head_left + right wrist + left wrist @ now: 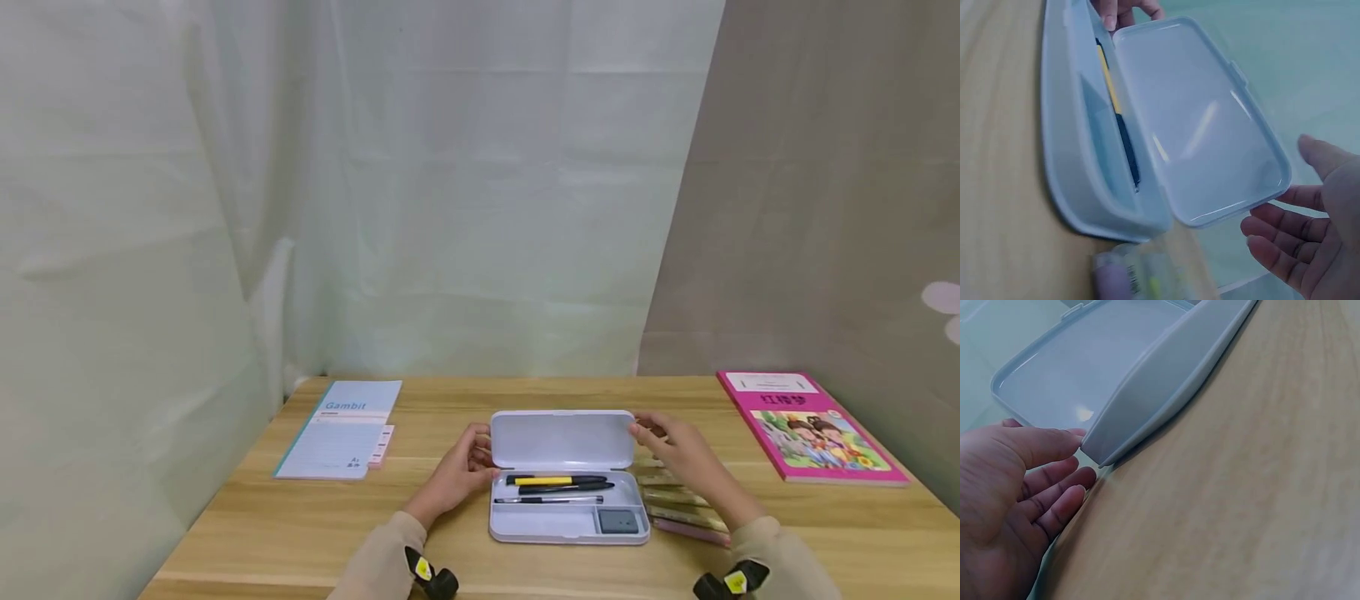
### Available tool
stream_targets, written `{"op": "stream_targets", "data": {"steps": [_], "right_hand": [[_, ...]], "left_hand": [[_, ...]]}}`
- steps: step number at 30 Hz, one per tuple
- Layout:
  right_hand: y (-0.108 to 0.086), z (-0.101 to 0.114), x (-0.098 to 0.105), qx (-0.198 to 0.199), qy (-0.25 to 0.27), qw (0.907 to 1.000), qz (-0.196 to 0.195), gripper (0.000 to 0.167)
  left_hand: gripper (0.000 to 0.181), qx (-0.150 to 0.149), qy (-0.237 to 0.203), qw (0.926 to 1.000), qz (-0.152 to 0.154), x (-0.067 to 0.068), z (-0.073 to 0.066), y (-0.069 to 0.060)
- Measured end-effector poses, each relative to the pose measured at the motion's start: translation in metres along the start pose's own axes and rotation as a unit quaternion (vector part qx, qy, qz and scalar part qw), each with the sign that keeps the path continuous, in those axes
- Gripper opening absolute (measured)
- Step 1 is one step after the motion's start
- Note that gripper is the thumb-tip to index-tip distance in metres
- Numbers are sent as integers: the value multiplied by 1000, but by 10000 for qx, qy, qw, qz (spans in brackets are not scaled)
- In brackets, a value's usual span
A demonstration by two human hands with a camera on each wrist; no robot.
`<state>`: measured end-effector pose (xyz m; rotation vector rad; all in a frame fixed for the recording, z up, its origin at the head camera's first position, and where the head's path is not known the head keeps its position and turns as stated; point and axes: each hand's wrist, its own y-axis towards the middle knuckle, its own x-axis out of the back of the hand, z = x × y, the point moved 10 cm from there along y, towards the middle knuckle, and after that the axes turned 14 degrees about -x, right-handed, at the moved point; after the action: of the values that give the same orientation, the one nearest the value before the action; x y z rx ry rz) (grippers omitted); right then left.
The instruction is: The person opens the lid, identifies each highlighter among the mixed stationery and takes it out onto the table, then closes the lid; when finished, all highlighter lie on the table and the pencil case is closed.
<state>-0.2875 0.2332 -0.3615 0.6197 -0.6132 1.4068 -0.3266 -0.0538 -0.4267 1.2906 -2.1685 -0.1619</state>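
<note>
An open white pencil case point(551, 535) lies on the table with its lid point(562, 440) raised at the back. Inside are a yellow-and-black pen point(555, 480), a black pen point(566, 487), a clear-barrelled pen point(551, 500) and a grey eraser point(618, 522) in a small compartment. My left hand point(463, 467) pinches the case's left rear corner; its thumb point(1054, 445) is at the base and its other fingers are loosely bent. At the lid's right edge, my right hand point(686, 454) has fingers point(1304, 197) touching from behind. Its thumb point(1322, 156) stands apart from the lid.
Several slim packs point(678, 497) lie right of the case, partly under my right forearm. A light blue notebook point(337, 433) overlaps a pink-edged item point(382, 446) at the left. A pink book point(813, 429) lies on the wooden table point(247, 542) at the right, before a curtain point(487, 208).
</note>
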Motion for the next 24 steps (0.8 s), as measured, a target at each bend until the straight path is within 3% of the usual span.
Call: {"op": "stream_targets", "data": {"steps": [10, 14, 17, 19, 24], "right_hand": [[13, 15, 3, -230, -99, 9996, -100, 43], [14, 14, 0, -224, -83, 9996, -125, 38], [13, 13, 0, -253, 91, 9995, -136, 35], [12, 11, 0, -330, 267, 9990, -99, 36], [12, 6, -2, -544, 490, 9973, 35, 36]], "left_hand": [[38, -136, -30, 9999, 45, -1, -3, -1], [37, -177, -81, 9998, 80, -2, -13, -1], [36, -159, -33, 9998, 121, -2, -13, -1], [37, -201, 18, 9997, 112, -3, -5, 0], [35, -269, 119, 9995, 94, -2, -7, 1]]}}
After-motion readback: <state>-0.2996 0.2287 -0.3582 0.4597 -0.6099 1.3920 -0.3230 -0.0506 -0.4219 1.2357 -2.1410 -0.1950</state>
